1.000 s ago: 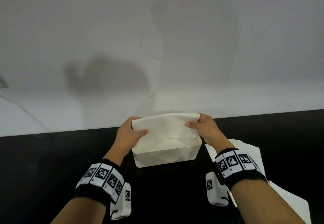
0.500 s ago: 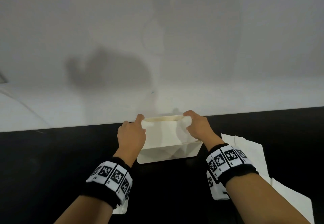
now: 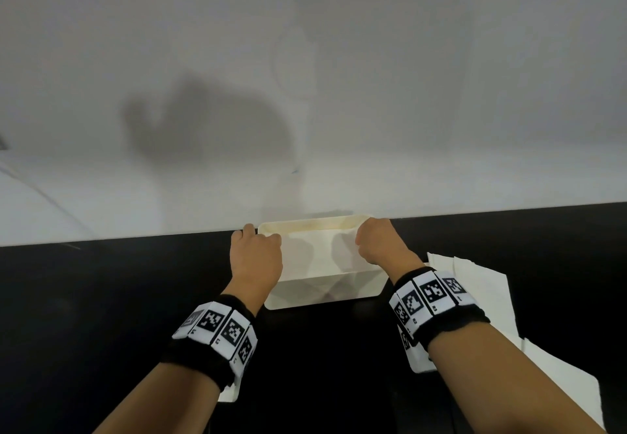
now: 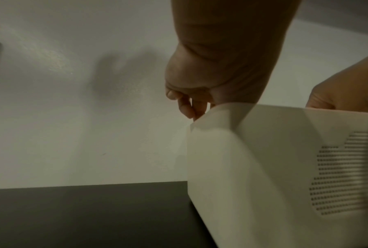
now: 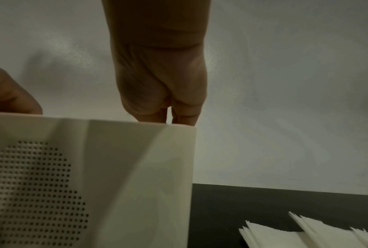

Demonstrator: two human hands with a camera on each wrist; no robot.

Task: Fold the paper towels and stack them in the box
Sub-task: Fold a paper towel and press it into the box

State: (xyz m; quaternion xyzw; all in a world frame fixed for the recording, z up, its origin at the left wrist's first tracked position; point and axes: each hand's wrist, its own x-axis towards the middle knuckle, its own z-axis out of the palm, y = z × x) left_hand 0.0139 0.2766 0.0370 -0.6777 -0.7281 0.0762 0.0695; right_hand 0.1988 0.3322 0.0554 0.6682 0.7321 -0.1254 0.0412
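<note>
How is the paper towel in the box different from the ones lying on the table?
The folded towel sits inside the white box, while the loose towels lie on the black table to the box's right. The boxed one forms a compact rectangle; the loose ones spread out, overlapping, with jagged edges. The left hand and right hand are at the boxed one; nothing touches the loose ones. All are white paper.

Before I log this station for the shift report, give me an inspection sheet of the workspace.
Surface: black table, against a white wall.
Job's things: white box at the table's far edge, folded paper towel inside; loose paper towels to its right.
Clutter: nothing seen.
Hands: left hand and right hand reach into the box at the towel's ends; grip hidden.
Cables: nothing seen.
Surroundings: shadows on the wall.
</note>
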